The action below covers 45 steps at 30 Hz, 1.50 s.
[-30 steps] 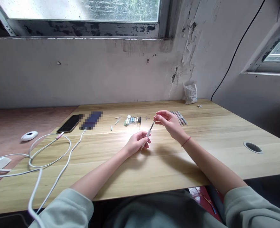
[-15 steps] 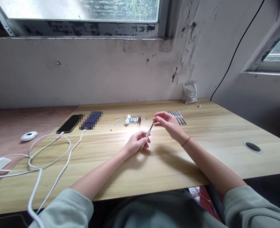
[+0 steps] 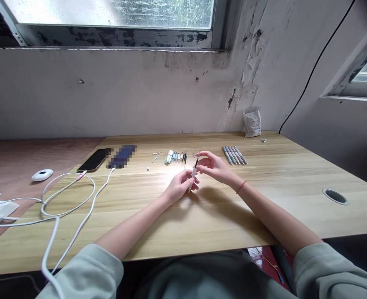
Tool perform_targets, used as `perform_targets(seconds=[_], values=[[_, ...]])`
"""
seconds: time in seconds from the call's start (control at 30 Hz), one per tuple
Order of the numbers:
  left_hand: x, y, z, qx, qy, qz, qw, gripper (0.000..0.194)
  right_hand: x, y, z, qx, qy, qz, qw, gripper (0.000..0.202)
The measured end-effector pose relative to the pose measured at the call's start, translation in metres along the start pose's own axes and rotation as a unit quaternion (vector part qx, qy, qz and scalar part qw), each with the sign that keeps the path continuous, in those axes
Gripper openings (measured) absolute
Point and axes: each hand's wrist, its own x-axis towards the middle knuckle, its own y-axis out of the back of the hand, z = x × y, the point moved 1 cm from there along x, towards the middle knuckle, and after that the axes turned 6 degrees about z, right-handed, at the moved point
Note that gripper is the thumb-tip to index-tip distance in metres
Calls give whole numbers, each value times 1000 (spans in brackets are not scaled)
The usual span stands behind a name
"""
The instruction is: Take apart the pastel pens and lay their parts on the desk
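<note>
1. Pen barrel (image 3: 194,171), white: located above the middle of the tabletop (image 3: 283,174), tilted; a slim dark refill (image 3: 197,161) projects from its upper end.
2. Left hand (image 3: 181,185): thumb and fingers grasping the barrel. The lower end is partly hidden by the fingers.
3. Right hand (image 3: 213,166): fingers bent, index fingertip at the refill's upper end, thumb beside the barrel. Whether they pinch either part cannot be told.
4. Beyond the hands, toward the far edge: a cluster of pale pen parts (image 3: 176,157), with dark refills (image 3: 185,158) just beside its right end. Small loose pieces (image 3: 155,159) lie to its left.
5. Row of pens (image 3: 235,155): side by side, right of the cluster, near the far edge.
6. Far right corner: crumpled white bag (image 3: 252,123), upright.
7. Right edge: round cable grommet (image 3: 335,196) set nearby.
8. Far left corner: black smartphone (image 3: 93,160) and pixelated blue device (image 3: 122,155), apart; white cables (image 3: 48,246) run toward the left and near edges.
</note>
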Motion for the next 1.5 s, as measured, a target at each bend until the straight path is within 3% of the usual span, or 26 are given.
perform_targets(seconds=[0.1,0.27,0.33,0.4,0.47,0.57,0.7,0.93,1.17,1.27,1.33,1.4,1.5], values=[[-1,-1,3,8,3,6,1000,25,5,13,0,0,-25,-108,994,46],[-4,-3,8,4,1,2,1000,24,18,37,8,-83,-68,-201,974,37],[-5,-3,9,-2,2,0,1000,23,28,37,17,-152,-50,-171,972,30],[-5,-4,10,-4,4,0,1000,23,41,30,27,-232,2,-99,968,25],[-5,-4,9,-5,7,2,1000,24,58,19,37,-305,58,-51,949,26],[-4,-4,7,-10,7,2,1000,26,84,2,50,-374,107,-60,919,36],[-2,-4,-1,-21,8,-6,1000,28,110,-11,59,-450,82,-104,883,49],[-2,-4,-4,-30,8,-12,999,30,121,-18,60,-456,66,-132,877,30],[-2,-3,-4,-24,13,-8,1000,32,118,-9,54,-413,78,-90,903,33],[-2,-3,-3,-20,7,-4,1000,30,102,5,45,-239,49,-16,970,35],[-2,-3,-1,-16,3,-1,1000,28,83,17,39,-78,13,46,996,41],[-3,-3,1,-6,1,-1,1000,27,60,29,34,29,-16,99,995,46],[-3,-3,3,13,3,4,1000,28,26,43,27,96,-47,146,983,47]])
